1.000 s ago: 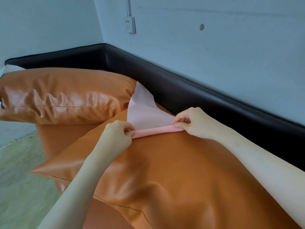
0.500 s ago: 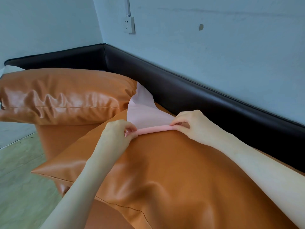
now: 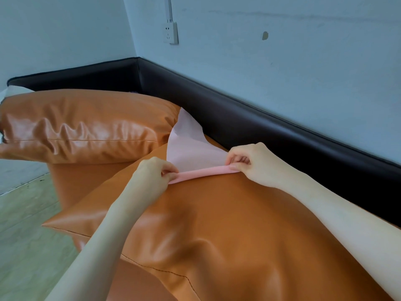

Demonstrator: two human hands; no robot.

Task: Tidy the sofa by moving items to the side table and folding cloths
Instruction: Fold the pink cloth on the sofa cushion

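Note:
A thin pale pink cloth [image 3: 191, 146] lies on top of a large orange leather cushion [image 3: 217, 224], its far corner sticking up against the other cushion. The cloth's near edge is rolled into a narrow pink band [image 3: 201, 172]. My left hand [image 3: 152, 174] pinches the left end of that band. My right hand [image 3: 253, 164] pinches the right end, fingers curled over it. Both hands rest on the cushion's crest.
A second orange leather cushion [image 3: 80, 124] lies at the left rear. The black sofa back [image 3: 260, 118] runs along the pale blue wall, which carries a socket [image 3: 171, 32]. Light wooden floor [image 3: 23, 224] shows at the left.
The hands have barely shifted; the rolled pink edge stays stretched between them, now lying slightly flatter along the cushion's crest.

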